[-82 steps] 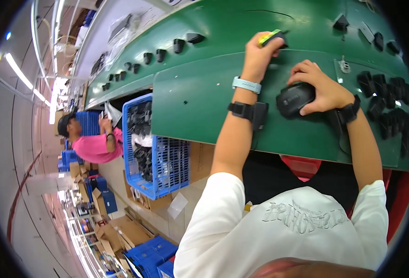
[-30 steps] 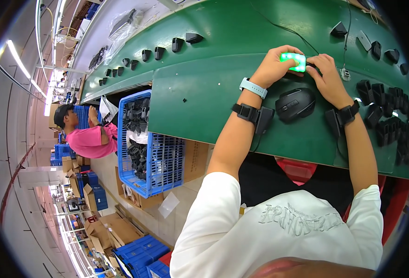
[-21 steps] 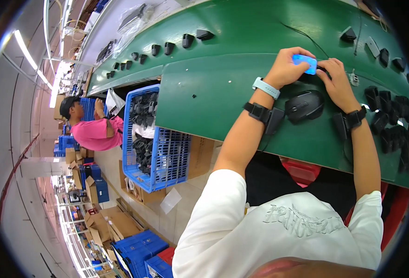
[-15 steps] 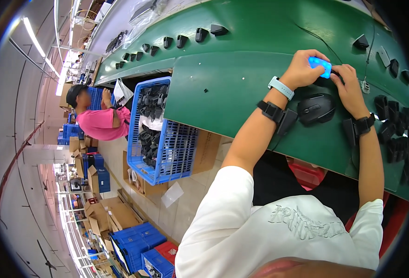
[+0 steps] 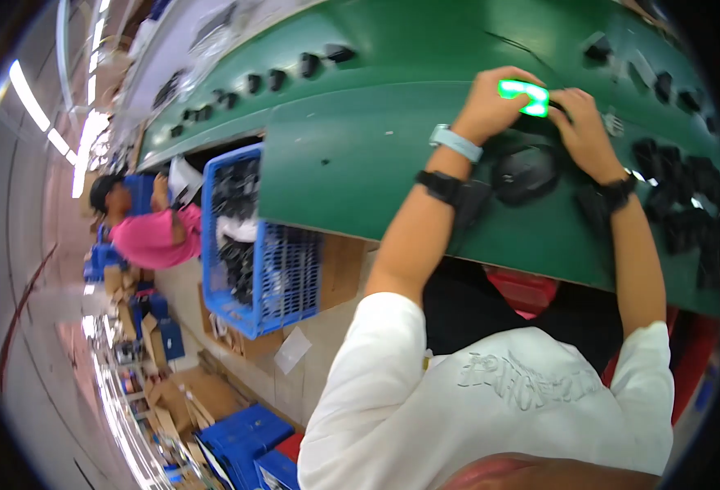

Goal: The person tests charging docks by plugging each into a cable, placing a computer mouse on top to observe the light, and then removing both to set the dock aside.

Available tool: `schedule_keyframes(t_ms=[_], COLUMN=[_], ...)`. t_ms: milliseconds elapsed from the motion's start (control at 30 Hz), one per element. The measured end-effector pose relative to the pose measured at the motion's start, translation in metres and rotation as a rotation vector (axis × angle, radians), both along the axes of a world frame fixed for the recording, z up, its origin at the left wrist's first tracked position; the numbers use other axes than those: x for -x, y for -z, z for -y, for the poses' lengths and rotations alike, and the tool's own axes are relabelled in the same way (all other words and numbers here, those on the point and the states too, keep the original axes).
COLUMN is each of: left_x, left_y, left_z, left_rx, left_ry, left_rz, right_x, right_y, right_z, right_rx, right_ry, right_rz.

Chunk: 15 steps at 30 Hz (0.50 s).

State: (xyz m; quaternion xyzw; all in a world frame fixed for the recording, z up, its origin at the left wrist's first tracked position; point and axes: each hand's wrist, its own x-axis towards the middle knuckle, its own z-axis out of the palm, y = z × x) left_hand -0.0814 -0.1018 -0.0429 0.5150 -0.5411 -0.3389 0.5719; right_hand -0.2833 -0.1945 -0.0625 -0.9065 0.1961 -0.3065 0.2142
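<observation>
Left hand (image 5: 491, 106), beyond the blurred mouse (image 5: 526, 173), clasps a partly thumb-covered glowing box (image 5: 537, 96), and right hand (image 5: 584, 126) curls beside it, hold unclear.

Both forearms (image 5: 413, 249) extend forward. Left hand (image 5: 484, 106) holds a closed grip. Right hand (image 5: 584, 135) curls just beside it.

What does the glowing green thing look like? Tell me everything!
The glowing green thing is small and roughly rectangular, perhaps plastic. Its lit face shines bright green with paler patches; blur and glare hide finer parts. It is held over the green table, long side running left to right, right end slightly lower in the picture. The left hand grips it, partly covering its face; the right hand is at its right end, contact unclear.
</observation>
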Motion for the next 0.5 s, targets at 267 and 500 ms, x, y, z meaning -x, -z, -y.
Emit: schedule_keyframes(t_ms=[267,500], left_x=[-0.01,-0.004], left_y=[-0.002,-0.007], left_z=[-0.003,-0.007], left_rx=[-0.084,-0.117], left_ry=[0.06,0.145], left_rz=[-0.04,-0.191], right_x=[-0.009,-0.003], right_y=[-0.002,-0.002], right_z=[-0.007,-0.004], right_rx=[-0.05,-0.12], right_ry=[-0.089,-0.018], right_rz=[0.038,0.084])
